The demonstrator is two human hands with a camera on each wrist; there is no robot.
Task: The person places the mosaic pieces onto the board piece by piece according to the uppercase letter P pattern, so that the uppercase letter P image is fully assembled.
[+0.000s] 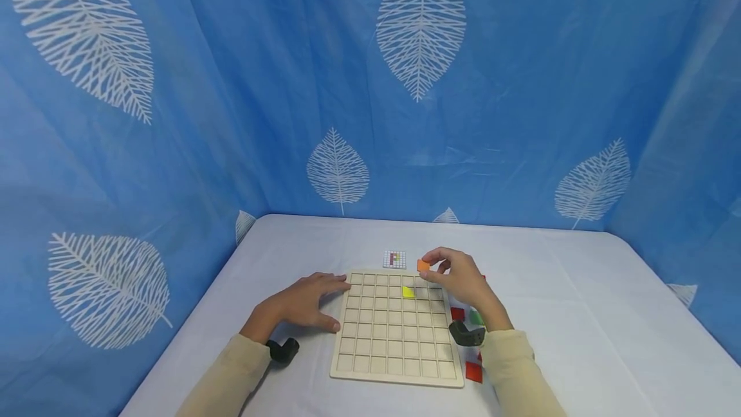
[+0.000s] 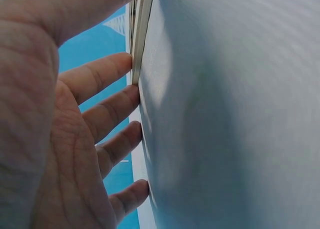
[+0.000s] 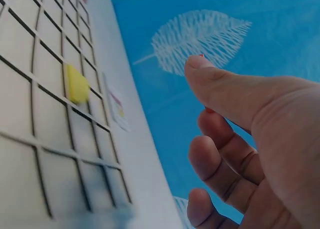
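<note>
Between thumb and fingers my right hand (image 1: 460, 274) pinches an orange square tile (image 1: 423, 266), held above the far right part of a pale wooden grid board (image 1: 395, 334). In the right wrist view the thumb of the right hand (image 3: 240, 119) hides nearly all of that tile. One yellow tile (image 1: 408, 292) sits in a cell near the board's far side, and it shows in the right wrist view too. My left hand (image 1: 307, 301) rests at the board's left edge with spread fingers, and its fingertips (image 2: 131, 94) touch the tabletop and the board's side.
A small printed pattern card (image 1: 395, 259) lies just beyond the board. Along the board's right side are several loose tiles, among them a red tile (image 1: 474, 372) and a green tile (image 1: 476, 318), partly under the right forearm. A blue leaf-print curtain (image 1: 498, 114) stands behind the white table (image 1: 579, 314).
</note>
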